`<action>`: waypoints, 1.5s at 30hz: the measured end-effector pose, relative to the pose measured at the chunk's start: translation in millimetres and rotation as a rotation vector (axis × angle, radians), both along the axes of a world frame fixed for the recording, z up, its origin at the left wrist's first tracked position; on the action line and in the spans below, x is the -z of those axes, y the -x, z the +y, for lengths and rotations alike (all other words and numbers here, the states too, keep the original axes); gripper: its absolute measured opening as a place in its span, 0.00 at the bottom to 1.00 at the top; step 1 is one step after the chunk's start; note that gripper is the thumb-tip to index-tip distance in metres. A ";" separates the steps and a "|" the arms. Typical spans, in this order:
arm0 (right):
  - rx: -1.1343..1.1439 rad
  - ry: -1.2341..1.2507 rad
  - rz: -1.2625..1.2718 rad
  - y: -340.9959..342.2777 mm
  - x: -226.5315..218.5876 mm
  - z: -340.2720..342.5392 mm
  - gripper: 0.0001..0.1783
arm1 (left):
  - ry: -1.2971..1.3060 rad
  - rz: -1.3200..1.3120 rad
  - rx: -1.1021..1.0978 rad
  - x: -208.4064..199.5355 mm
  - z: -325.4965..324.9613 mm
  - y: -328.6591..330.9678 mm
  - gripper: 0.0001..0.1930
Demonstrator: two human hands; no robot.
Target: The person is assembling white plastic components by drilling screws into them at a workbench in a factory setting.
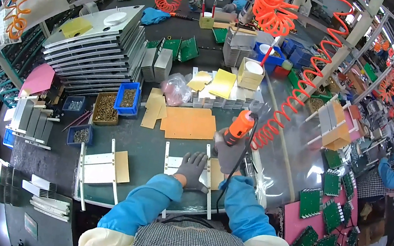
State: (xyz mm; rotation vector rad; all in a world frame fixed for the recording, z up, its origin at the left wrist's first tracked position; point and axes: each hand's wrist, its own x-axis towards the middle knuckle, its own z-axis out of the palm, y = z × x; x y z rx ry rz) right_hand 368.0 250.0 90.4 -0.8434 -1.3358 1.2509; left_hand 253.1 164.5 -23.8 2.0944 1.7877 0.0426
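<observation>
Left hand (193, 168) rests, fingers spread, on a white metal-looking plate (173, 163), lower centre; right hand (225, 154) grips an orange power screwdriver (240, 125). Plate's probably light, stiff, slick; I'd grab its rails (208, 199).

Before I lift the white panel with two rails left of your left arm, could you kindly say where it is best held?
I'd take the white panel by its two pale rails, one at either side, coming from the near edge of the green table: the rails run past the panel toward that edge, so their free ends should be easy to grasp.
</observation>
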 end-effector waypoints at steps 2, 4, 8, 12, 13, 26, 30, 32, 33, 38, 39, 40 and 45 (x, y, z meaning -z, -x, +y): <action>0.002 -0.004 -0.073 -0.2 5.5 7.8 0.25 | -0.021 0.007 0.005 -4.8 0.7 0.9 0.72; 0.001 -0.001 -0.148 -2.2 9.0 8.5 0.20 | -0.010 0.001 0.003 -5.0 1.7 -0.3 0.72; 0.009 0.014 -0.034 0.9 1.7 9.2 0.08 | -0.013 -0.007 -0.005 -0.5 1.9 -0.1 0.72; -0.040 -0.016 -0.069 0.8 5.0 13.8 0.07 | -0.026 0.000 0.003 5.5 0.1 1.7 0.71; -0.035 -0.014 -0.081 1.8 2.2 13.4 0.07 | -0.024 -0.001 0.001 4.7 2.4 2.4 0.71; -0.032 0.068 -0.065 -3.2 10.9 18.7 0.15 | -0.001 0.037 0.013 -7.5 0.8 -4.9 0.72; -0.031 -0.014 -0.047 -3.5 13.2 22.7 0.16 | 0.037 0.056 -0.005 -5.8 2.9 -8.6 0.73; -0.059 0.033 -0.085 -3.5 14.2 26.4 0.17 | -0.004 0.057 0.003 -2.0 6.5 -6.3 0.72; -0.021 -0.005 -0.171 -5.1 6.2 26.1 0.17 | 0.009 0.048 0.001 -12.4 7.6 -6.9 0.72; -0.091 0.067 -0.165 -0.6 -3.6 18.1 0.20 | -0.017 0.065 0.001 -9.7 5.8 -2.5 0.72; -0.086 0.026 -0.184 -1.7 2.8 20.3 0.21 | 0.000 0.072 0.009 -9.7 6.8 -4.4 0.72; -0.076 -0.017 -0.202 -4.8 8.2 23.3 0.23 | 0.015 0.081 0.021 -10.5 8.4 -7.5 0.72; -0.135 -0.049 -0.213 -1.8 24.4 31.6 0.32 | -0.010 0.043 0.038 12.6 6.5 -5.6 0.74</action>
